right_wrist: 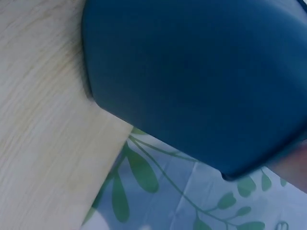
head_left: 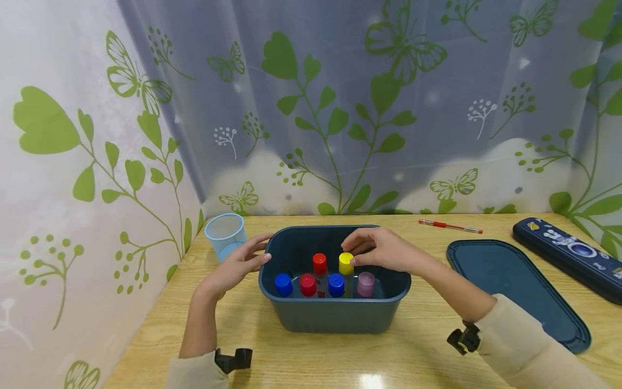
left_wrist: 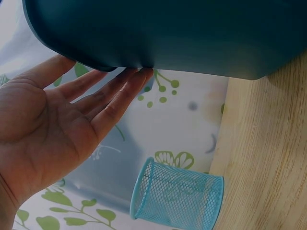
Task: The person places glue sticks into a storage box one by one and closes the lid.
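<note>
As we look across the pale wood-grain table, we see a dark-teal, rounded rectangular plastic bin on it. The left hand rests nearly straight fingers against the bin's left rim; the right hand pinches a slim, yellow-capped cylindrical bottle, upright inside among red-, blue- and pink-capped bottles.
</note>
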`<state>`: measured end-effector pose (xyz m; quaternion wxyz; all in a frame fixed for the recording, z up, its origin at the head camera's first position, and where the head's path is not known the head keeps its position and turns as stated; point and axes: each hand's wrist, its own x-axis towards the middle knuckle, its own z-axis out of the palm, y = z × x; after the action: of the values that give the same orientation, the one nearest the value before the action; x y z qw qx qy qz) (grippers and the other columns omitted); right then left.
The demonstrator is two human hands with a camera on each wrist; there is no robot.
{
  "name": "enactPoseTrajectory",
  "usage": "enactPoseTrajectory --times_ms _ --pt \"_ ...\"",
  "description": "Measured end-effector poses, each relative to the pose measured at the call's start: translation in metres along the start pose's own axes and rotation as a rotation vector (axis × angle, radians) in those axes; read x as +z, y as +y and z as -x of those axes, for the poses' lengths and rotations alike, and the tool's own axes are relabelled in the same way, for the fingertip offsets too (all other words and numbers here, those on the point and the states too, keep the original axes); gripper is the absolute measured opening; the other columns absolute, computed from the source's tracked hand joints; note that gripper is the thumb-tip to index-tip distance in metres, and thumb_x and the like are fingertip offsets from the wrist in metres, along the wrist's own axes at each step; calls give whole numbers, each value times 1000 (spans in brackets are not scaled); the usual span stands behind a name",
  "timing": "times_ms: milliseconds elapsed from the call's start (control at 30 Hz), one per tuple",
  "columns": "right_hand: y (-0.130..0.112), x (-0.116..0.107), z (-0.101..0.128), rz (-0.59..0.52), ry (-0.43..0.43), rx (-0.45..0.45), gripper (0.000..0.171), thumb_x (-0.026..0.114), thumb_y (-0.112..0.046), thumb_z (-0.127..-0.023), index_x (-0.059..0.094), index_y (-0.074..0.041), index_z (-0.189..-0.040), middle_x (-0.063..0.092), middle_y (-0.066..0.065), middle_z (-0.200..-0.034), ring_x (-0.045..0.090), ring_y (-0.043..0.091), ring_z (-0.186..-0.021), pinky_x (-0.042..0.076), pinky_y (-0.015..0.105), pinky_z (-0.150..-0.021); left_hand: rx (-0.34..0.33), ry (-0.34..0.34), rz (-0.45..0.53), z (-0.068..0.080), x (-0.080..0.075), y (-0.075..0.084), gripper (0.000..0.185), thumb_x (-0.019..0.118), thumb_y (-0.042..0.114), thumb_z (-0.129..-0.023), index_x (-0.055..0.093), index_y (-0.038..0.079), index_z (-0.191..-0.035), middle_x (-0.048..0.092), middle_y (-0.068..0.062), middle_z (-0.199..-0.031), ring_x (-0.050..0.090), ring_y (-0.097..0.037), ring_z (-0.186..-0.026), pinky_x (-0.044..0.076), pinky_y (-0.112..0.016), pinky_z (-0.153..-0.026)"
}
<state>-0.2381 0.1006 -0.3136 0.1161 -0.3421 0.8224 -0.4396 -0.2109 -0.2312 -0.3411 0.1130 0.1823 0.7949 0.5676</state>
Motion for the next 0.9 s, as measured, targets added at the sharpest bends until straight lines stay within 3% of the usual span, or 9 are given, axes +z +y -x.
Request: enactPoseTrajectory --times_ms 167,400,767,900 --pt "-9 -18 21 -22 74 6 30 67 -10 -85 60 1 -112 62 13 -108 58 26 -101 48 32 -82 -3 -1 -9 0 1 0 54 49 27 -97 28 13 -144 29 -20 -141 34 -34 -126 31 -49 -100" --pt "-14 -46 76 -6 224 84 34 64 -20 -88 58 -4 -118 59 12 -114 57 19 -102 49 29 -80 -1 2 -8 0 0 -1 55 49 26 -97 27 11 -144 29 -21 -142 33 -35 -127 30 -49 -100" --pt "38 -70 168 219 486 263 36 62 -26 -89 57 -7 -120 61 -11 -106 55 -7 -89 49 20 -66 0 2 -22 0 0 -3 54 48 27 -97 27 13 -145 29 -20 -142 33 -36 -126 30 -50 -99" --pt "58 -73 191 320 565 364 41 62 -30 -89 55 -6 -121 60 -1 -109 45 -18 -84 47 17 -61 5 1 -13 -1 0 -2 54 48 27 -97 28 12 -144 30 -20 -141 34 -35 -126 31 -50 -99"
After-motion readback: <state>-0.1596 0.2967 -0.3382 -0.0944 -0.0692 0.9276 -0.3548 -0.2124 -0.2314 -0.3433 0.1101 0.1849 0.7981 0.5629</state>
